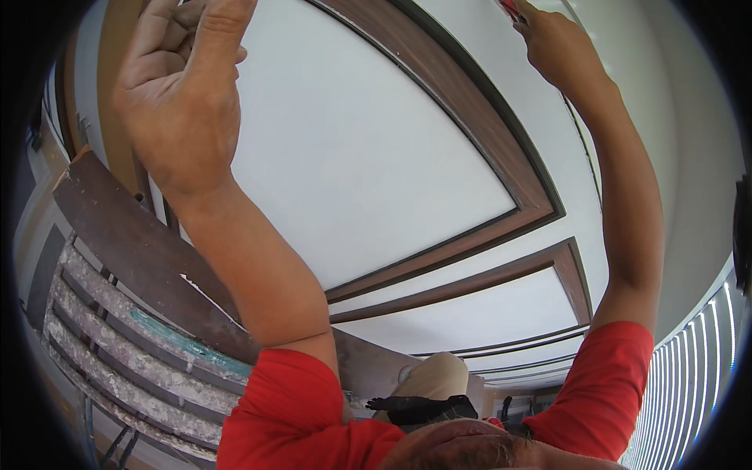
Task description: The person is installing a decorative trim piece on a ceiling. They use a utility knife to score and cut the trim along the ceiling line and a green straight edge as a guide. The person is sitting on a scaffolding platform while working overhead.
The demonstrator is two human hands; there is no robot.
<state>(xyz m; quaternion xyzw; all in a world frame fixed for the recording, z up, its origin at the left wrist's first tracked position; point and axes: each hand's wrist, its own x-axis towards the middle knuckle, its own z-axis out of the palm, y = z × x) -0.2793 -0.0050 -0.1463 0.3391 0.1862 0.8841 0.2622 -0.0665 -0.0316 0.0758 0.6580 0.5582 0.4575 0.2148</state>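
Observation:
My left hand (pixel 184 110) is raised at the upper left, in front of a white panel (pixel 352 149) framed in brown moulding. Its fingers are curled inward, with pale dust on them, and the thumb points up. The picture's top edge cuts off the fingertips, so anything in them is hidden. At the upper right my right hand (pixel 560 47) is closed around a small red and dark tool (pixel 513 10). Most of that tool lies outside the picture, and its exact kind cannot be made out. This hand is close to the white border beside the moulding.
A slatted, paint-spattered platform (pixel 141 360) stands at the lower left, with a curved dark brown board (pixel 133 227) above it. Another framed white panel (pixel 470 313) sits below the large one. Bright vertical blinds (pixel 689 368) line the lower right.

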